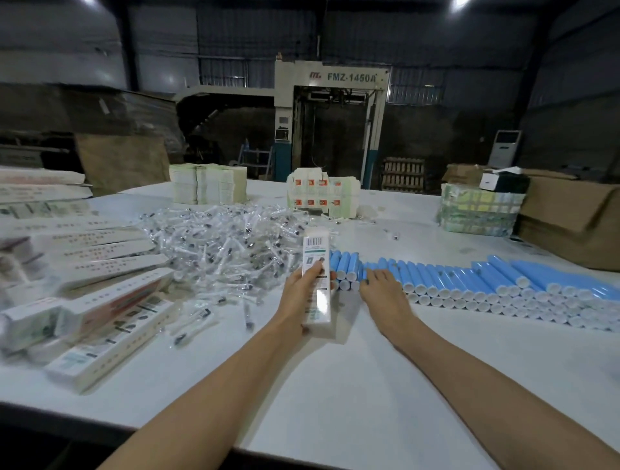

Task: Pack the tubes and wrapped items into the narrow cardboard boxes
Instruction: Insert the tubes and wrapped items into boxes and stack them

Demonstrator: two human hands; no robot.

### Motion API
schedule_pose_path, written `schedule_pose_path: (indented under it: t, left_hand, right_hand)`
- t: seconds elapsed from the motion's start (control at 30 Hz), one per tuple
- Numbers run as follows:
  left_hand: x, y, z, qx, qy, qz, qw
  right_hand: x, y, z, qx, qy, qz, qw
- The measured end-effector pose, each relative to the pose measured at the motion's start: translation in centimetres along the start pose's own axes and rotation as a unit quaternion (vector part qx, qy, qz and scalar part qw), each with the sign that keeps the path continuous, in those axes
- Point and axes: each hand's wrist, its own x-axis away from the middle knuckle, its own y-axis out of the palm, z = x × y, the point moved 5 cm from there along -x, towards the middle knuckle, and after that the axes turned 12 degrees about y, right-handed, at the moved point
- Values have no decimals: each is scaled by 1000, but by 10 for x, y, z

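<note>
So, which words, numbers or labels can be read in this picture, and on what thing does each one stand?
"FMZ-1450A": on the white machine at the back; the red logo before it is too small to read.
On the narrow box held in the left hand: a barcode and print, too blurred to read.
On the packed boxes at left: rows of print, too blurred.
On the stacked cartons: red marks, unreadable.

Dim shed with corrugated metal walls (235, 33) under bright ceiling lamps (459, 3). Beyond white bench (335, 385), tall pale machine (330, 100) marked FMZ-1450A; floor-standing air conditioner (506, 147) right, brown cardboard sheets (124, 161) left.
</note>
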Motion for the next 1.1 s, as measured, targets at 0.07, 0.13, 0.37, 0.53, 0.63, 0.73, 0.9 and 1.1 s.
schedule_pose_path:
  t: [0.07,0.13,0.37,0.53,0.63,0.73,0.9,1.1]
  left_hand:
    - [1,1,0,-18,2,-8,1000]
    - [2,2,2,-34,1,-23,999]
    - [11,5,3,-45,1,-87,995]
    - [17,16,0,-85,-20,-137,987]
    - [22,25,-1,-105,-12,-166,980]
    - [27,31,-2,-128,5,-189,974]
    - [31,34,-6,-163,12,-229,960]
    - [32,35,-9,-191,17,-254,948]
  right_hand:
    - [12,-9,-5,21,7,11,1000]
    - [17,-20,-5,25,33,38,998]
    - [39,-55,45,-121,154,145,970]
    - [44,-59,82,-762,233,37,603]
    - [44,-72,84,-879,183,59,436]
    - [36,-89,93,-922,118,73,363]
    - [23,-97,100,-891,135,43,431]
    - [12,-92,105,-795,162,23,584]
